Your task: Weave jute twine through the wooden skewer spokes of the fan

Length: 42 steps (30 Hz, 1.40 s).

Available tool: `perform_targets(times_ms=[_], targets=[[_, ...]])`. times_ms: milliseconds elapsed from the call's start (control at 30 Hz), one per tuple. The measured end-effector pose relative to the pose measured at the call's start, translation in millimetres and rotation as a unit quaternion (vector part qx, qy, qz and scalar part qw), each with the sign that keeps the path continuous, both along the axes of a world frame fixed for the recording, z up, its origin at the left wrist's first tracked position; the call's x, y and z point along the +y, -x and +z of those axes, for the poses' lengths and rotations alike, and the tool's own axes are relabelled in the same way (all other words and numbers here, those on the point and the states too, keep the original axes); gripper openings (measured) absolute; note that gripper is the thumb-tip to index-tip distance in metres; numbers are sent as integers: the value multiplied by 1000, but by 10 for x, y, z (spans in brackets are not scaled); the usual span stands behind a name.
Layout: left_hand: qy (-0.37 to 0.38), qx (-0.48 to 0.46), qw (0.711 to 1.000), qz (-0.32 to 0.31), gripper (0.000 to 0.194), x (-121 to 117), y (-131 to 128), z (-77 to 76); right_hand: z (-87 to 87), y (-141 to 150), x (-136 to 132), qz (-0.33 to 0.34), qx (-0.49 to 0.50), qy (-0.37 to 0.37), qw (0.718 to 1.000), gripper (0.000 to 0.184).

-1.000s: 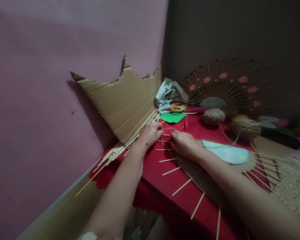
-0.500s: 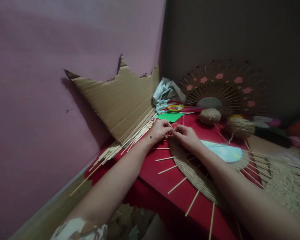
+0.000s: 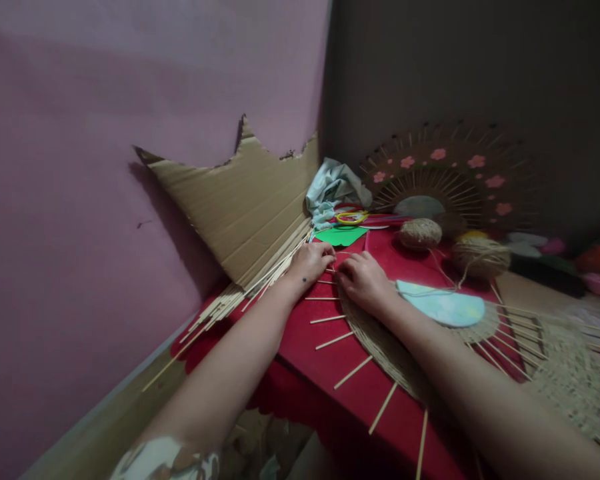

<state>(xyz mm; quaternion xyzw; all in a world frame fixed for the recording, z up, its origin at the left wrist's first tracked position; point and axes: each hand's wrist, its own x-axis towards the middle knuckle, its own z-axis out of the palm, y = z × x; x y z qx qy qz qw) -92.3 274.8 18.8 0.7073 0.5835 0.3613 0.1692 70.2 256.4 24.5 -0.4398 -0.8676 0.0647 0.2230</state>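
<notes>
My left hand [image 3: 313,261] is closed in a pinch, with a thin strand of twine by its fingertips. Just to its right, my right hand [image 3: 364,279] has its fingers curled over the far end of a woven twine band [image 3: 380,353]; its fingertips are partly hidden. The band curves toward me across a red cloth [image 3: 300,343], with thin bamboo sticks [image 3: 353,372] poking out along its outer edge. Under my right forearm, part of the weave is covered. A pale blue half-round piece [image 3: 443,303] lies at the fan's inner centre.
Two twine balls [image 3: 420,233] sit behind my right hand. Loose sticks [image 3: 215,308] lie by a cardboard sheet [image 3: 245,207] leaning on the wall. Yellow-handled scissors [image 3: 351,217], green paper [image 3: 341,235] and crumpled cloth [image 3: 334,185] are at the back. A flowered fan [image 3: 437,170] stands behind.
My hands, which met at the fingertips, have moved slightly apart. The left has shifted left; the right has come a little closer and curled over the band's end.
</notes>
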Motion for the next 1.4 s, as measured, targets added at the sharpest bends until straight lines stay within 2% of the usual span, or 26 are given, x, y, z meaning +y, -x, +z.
perform_targets(times_ms=[133,300,467,633,800,933,1200,1400], targets=[[-3,-29,1000,-6,11,-4,-34,25,-5,57,24,-11,-25,3,1000,19],[19,-104,994,-15,9,23,-66,54,-62,126,53,-38,-8,6,999,24],[103,-206,973,-3,9,26,-38,96,-74,132,51,-26,13,-2,1000,34],[195,-272,942,23,14,-31,-20,142,-17,120,13,-31,9,-15,999,23],[254,-297,919,50,10,-45,13,200,33,134,-28,-41,-5,-31,999,19],[293,-301,906,58,32,-58,49,224,30,134,-32,-40,-3,-32,999,18],[296,-304,902,76,35,-10,133,132,46,92,-43,-21,0,-24,1000,25],[239,-313,915,92,19,-105,238,107,46,101,-13,-38,-12,-11,999,22]])
